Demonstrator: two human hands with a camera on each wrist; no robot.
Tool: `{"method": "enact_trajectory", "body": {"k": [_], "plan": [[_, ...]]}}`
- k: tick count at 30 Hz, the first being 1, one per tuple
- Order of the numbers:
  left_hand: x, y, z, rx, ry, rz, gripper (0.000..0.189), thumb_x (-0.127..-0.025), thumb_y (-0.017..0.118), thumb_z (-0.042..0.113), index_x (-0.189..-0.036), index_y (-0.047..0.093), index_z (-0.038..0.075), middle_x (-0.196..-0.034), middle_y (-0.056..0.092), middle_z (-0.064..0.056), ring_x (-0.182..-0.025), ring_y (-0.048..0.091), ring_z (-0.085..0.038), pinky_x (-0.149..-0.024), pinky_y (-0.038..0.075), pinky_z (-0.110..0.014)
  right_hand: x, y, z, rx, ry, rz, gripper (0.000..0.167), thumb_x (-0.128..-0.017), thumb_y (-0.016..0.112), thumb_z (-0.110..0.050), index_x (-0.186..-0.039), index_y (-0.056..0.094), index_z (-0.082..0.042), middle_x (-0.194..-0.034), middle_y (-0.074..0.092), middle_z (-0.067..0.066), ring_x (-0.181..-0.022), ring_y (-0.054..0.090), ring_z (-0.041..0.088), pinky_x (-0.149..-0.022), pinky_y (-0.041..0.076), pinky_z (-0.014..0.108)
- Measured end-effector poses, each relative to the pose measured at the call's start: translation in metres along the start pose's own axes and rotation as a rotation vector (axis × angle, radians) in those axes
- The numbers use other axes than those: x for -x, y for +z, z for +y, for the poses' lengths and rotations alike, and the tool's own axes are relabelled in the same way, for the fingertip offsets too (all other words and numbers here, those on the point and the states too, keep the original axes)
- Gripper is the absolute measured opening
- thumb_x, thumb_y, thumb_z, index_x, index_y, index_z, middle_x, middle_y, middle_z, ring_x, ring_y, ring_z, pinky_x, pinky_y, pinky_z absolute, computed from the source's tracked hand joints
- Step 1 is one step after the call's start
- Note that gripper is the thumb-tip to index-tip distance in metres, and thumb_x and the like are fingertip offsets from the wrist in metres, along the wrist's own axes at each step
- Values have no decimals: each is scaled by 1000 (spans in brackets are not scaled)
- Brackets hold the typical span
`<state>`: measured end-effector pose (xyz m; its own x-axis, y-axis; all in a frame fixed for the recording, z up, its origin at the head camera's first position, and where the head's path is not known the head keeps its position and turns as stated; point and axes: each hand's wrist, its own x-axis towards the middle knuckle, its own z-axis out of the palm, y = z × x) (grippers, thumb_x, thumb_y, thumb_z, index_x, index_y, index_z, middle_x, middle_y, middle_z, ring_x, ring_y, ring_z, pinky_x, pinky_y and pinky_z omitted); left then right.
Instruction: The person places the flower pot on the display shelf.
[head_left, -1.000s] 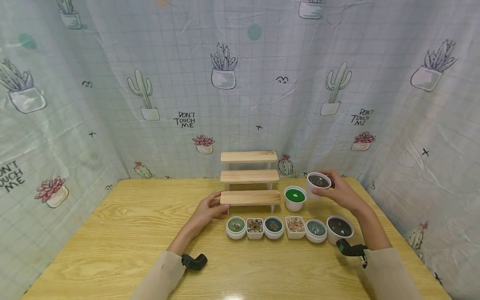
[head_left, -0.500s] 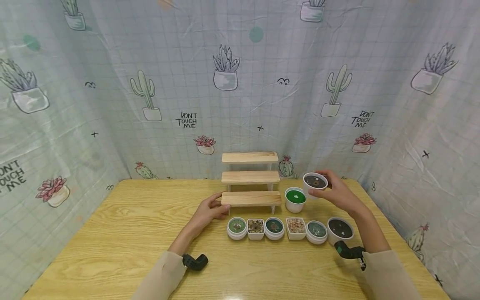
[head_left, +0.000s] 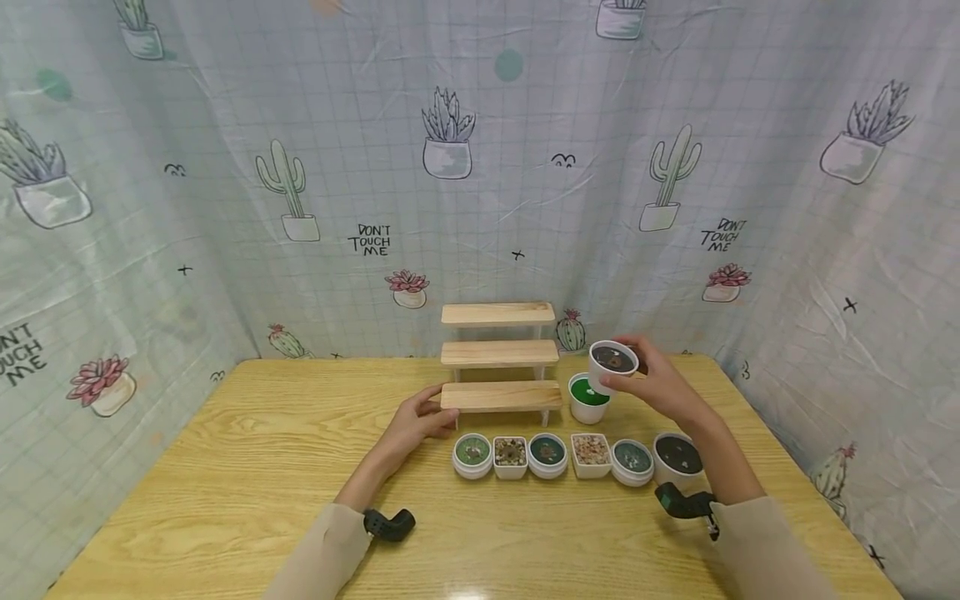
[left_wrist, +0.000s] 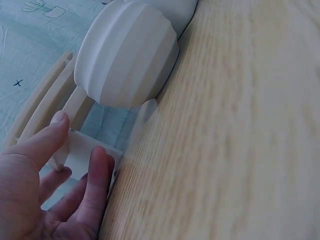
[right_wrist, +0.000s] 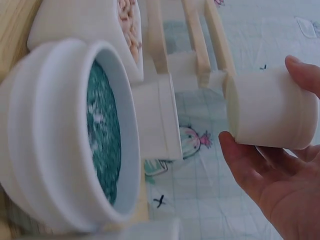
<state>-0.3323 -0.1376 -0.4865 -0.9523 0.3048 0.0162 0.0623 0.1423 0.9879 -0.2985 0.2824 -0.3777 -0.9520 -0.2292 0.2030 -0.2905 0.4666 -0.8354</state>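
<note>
In the head view my right hand (head_left: 662,382) grips a round white pot (head_left: 609,375) with a dark filling, held in the air. It hangs just above and partly in front of a white pot with a green filling (head_left: 587,408). The right wrist view shows thumb and fingers round the held pot's (right_wrist: 272,107) side. My left hand (head_left: 412,425) holds the left end of the lowest board of a three-tier wooden stand (head_left: 501,397). The left wrist view has the thumb at the board's end and the fingers by the white leg (left_wrist: 86,150).
A row of small pots lies in front of the stand: a green one (head_left: 473,454), a square pebble pot (head_left: 511,457), a dark teal one (head_left: 547,454), a square pinkish one (head_left: 591,454), a grey-green one (head_left: 632,461) and a larger dark one (head_left: 677,458). A printed curtain (head_left: 487,208) hangs behind.
My right hand has carried the dark-filled pot leftwards, from right of the green-filled pot to above it. The left hand has stayed at the stand.
</note>
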Motion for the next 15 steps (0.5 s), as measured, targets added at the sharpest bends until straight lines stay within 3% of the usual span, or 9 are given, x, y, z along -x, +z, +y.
{"method": "enact_trajectory", "body": {"k": [3,5,15], "plan": [[1,0,-1,3,-8,4,81,-97,75,29,-162,31,8,-124,68,-22,-104,74,-25,-89,64,-36,-2,5,-2,-3,-13,-10,70,-96,75,-22,-150,37,0,-147,48,23,-138,49,41,-113,45,53],[1,0,-1,4,-12,6,82,-97,75,29,-162,31,8,-122,68,-21,-103,74,-25,-89,64,-36,-3,7,-3,-6,-19,-11,70,-96,74,-21,-150,36,0,-147,48,23,-138,48,41,-114,43,58],[0,1,1,-13,-1,10,79,-98,74,29,-162,32,9,-119,69,-20,-102,74,-23,-89,64,-36,-9,11,-17,42,-14,-5,74,-95,76,-27,-152,36,-1,-147,49,23,-139,48,43,-110,48,58]]}}
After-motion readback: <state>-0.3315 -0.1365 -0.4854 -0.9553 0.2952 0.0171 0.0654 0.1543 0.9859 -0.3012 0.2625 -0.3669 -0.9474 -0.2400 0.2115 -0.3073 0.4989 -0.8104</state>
